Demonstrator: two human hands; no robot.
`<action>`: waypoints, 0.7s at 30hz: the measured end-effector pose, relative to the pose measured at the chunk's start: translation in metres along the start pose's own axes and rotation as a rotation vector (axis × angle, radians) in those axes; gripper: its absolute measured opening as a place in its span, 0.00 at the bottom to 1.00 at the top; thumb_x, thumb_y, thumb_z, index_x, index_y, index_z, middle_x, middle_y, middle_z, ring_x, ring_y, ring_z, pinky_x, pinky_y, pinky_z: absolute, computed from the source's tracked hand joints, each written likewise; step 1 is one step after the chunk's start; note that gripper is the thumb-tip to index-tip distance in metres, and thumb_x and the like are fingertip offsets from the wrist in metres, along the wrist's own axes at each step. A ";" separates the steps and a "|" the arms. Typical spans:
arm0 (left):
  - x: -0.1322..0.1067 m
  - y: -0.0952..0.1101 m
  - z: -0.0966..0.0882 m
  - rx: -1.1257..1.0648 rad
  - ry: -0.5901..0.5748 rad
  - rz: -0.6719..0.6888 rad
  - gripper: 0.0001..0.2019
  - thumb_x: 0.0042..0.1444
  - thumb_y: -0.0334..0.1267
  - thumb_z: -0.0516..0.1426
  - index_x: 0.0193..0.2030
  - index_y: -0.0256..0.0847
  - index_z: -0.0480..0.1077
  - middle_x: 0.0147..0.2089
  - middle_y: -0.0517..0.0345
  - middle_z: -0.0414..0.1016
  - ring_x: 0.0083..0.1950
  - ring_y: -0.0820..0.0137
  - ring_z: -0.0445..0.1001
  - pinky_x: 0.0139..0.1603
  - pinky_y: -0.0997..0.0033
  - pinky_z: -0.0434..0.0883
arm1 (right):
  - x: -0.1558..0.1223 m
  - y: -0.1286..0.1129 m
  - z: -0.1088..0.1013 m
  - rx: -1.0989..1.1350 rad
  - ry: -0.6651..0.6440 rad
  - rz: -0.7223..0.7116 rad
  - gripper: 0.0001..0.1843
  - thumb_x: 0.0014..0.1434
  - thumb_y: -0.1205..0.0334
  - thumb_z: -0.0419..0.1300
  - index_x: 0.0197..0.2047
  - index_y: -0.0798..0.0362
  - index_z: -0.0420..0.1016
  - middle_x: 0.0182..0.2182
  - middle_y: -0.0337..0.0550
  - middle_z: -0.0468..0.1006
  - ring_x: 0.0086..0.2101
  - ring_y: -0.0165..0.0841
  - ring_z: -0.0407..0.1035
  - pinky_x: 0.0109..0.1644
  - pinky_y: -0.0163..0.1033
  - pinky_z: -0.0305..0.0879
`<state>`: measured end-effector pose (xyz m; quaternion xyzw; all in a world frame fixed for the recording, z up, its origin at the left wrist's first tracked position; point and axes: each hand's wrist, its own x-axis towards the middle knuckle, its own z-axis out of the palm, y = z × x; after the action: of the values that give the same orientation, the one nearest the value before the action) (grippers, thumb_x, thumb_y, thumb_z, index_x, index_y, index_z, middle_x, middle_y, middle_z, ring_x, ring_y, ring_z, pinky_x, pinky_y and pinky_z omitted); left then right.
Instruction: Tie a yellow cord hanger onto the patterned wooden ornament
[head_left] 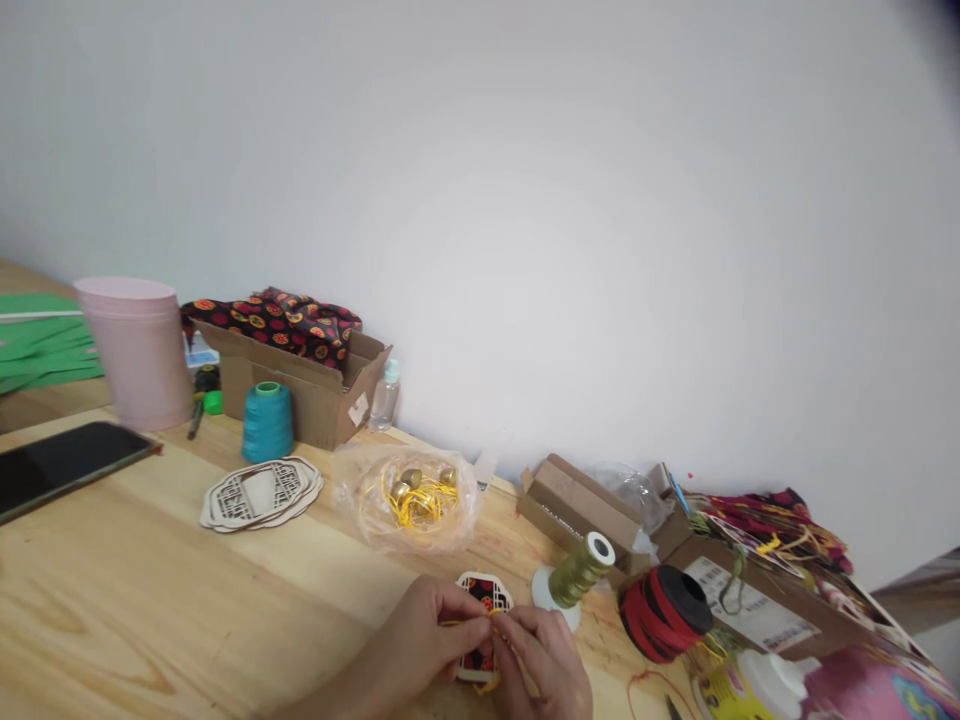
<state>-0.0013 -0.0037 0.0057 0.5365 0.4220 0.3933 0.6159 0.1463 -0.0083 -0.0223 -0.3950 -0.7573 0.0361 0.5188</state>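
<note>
Ornament (475, 592) — partly covered by both hands (427, 635) (546, 660).

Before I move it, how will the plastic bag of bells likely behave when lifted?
The plastic bag will probably sag, since its film looks thin and crumpled. The bells may roll inside it, being rounded. The yellow cords could snag, as they lie in tangled loops.

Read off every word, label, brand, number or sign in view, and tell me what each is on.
None can be read.
White paper label on the large brown cardboard box at right: print too small and blurred.
Small white sticker on the brown cardboard box holding black patterned fabric: too small.
Yellow label on the white-capped plastic bottle: too blurred.
Dark marks along the long, low brown cardboard box: too small to make out.
</note>
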 end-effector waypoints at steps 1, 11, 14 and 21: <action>0.000 -0.001 0.000 -0.004 0.012 -0.001 0.13 0.43 0.41 0.56 0.23 0.32 0.74 0.18 0.62 0.67 0.17 0.79 0.56 0.17 0.79 0.53 | 0.000 0.000 0.000 -0.024 -0.010 -0.007 0.10 0.50 0.66 0.56 0.35 0.45 0.75 0.25 0.43 0.74 0.25 0.32 0.65 0.29 0.36 0.60; 0.005 -0.006 -0.004 -0.076 0.121 -0.039 0.10 0.39 0.39 0.59 0.24 0.32 0.74 0.17 0.63 0.68 0.19 0.79 0.58 0.19 0.80 0.54 | 0.005 0.005 -0.009 -0.212 -0.093 -0.214 0.09 0.51 0.67 0.56 0.36 0.50 0.74 0.25 0.42 0.76 0.25 0.30 0.66 0.26 0.33 0.60; 0.007 -0.008 -0.005 -0.087 0.130 -0.043 0.09 0.38 0.38 0.60 0.24 0.32 0.74 0.19 0.62 0.70 0.21 0.77 0.62 0.21 0.79 0.57 | 0.005 0.008 -0.007 -0.226 -0.094 -0.251 0.09 0.51 0.67 0.56 0.36 0.51 0.74 0.24 0.41 0.75 0.24 0.29 0.66 0.25 0.32 0.61; 0.007 -0.008 -0.004 -0.097 0.164 -0.019 0.05 0.38 0.33 0.59 0.23 0.32 0.71 0.21 0.61 0.72 0.25 0.73 0.68 0.27 0.75 0.64 | -0.003 0.007 0.005 -0.078 0.031 -0.072 0.09 0.52 0.64 0.54 0.34 0.48 0.75 0.24 0.41 0.74 0.24 0.30 0.66 0.26 0.34 0.61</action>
<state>-0.0028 0.0032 -0.0032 0.4679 0.4568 0.4500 0.6082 0.1466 -0.0042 -0.0302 -0.3878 -0.7636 -0.0182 0.5159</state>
